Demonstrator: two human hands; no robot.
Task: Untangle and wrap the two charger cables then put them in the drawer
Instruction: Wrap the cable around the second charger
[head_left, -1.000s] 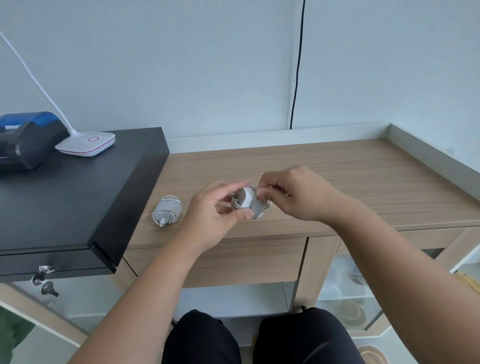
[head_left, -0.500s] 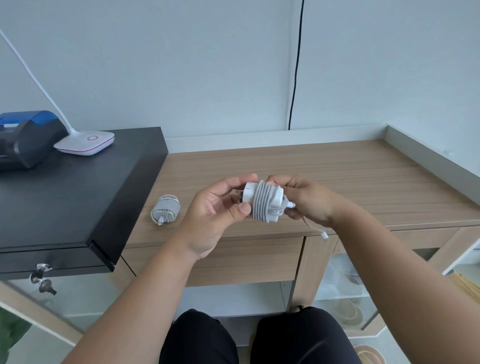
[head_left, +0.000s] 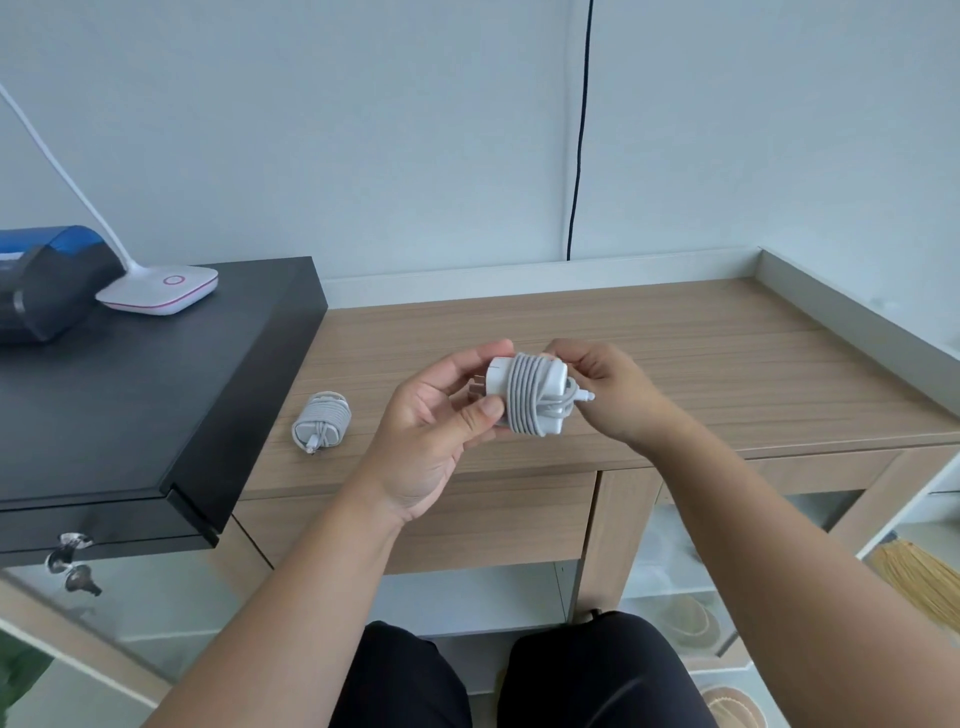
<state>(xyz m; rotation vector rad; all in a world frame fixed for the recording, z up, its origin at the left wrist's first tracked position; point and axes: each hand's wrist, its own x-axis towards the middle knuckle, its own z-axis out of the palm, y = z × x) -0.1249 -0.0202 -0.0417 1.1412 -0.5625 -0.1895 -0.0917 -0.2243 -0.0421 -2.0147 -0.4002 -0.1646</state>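
A white charger (head_left: 530, 392) with its grey cable wound around it several times sits between both my hands above the wooden desk (head_left: 675, 353). My left hand (head_left: 441, 415) grips its plug end with thumb and fingers. My right hand (head_left: 608, 389) holds the other end, where the cable's connector tip pokes out. A second wrapped charger (head_left: 322, 421) lies on the desk to the left, apart from my hands. The wooden drawer front (head_left: 467, 519) below the desk edge is closed.
A black cabinet (head_left: 130, 389) with keys in its lock stands at the left, carrying a white lamp base (head_left: 158, 293) and a blue-black device (head_left: 47, 280). A black cable (head_left: 579, 130) hangs down the wall. Glass-fronted shelves sit below the desk.
The loose cable end that hung below my right hand has been drawn in against the wrapped charger. The charger was turned so its wound side faces me.
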